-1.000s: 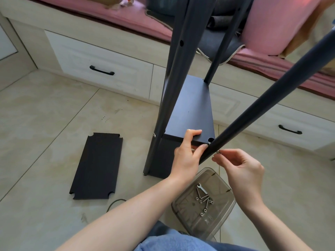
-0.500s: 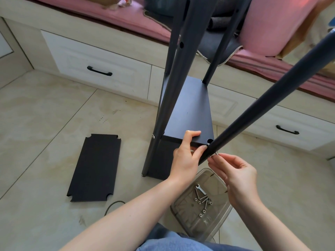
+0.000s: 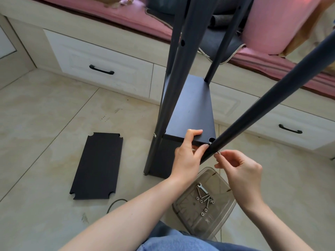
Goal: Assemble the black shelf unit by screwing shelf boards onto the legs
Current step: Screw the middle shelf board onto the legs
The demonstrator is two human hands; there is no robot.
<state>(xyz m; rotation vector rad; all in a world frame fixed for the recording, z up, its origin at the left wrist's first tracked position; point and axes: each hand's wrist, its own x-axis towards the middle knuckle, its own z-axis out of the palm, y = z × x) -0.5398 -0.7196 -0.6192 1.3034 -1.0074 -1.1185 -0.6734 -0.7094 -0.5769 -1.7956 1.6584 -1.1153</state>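
Note:
The black shelf unit stands on the floor with a shelf board (image 3: pixel 190 113) set between its legs. My left hand (image 3: pixel 188 154) grips the board's near corner, thumb on top, fingers under. The near right leg (image 3: pixel 268 98) slants up to the right past that corner. My right hand (image 3: pixel 239 169) pinches a small silver screw (image 3: pixel 218 152) against the leg's outer side, next to the corner notch. A second board (image 3: pixel 97 165) lies flat on the floor to the left. The near left leg (image 3: pixel 174 84) has a screw showing at the board's other corner.
A clear plastic tray (image 3: pixel 192 211) on the floor under my hands holds several screws and a small wrench (image 3: pixel 202 188). White drawers (image 3: pixel 101 69) and a pink-cushioned bench (image 3: pixel 112 13) run behind the unit. My knee in jeans (image 3: pixel 174 240) is at the bottom edge.
My right hand has shifted slightly down and to the right beside the leg, still pinching the screw. My left hand has kept its hold on the board corner.

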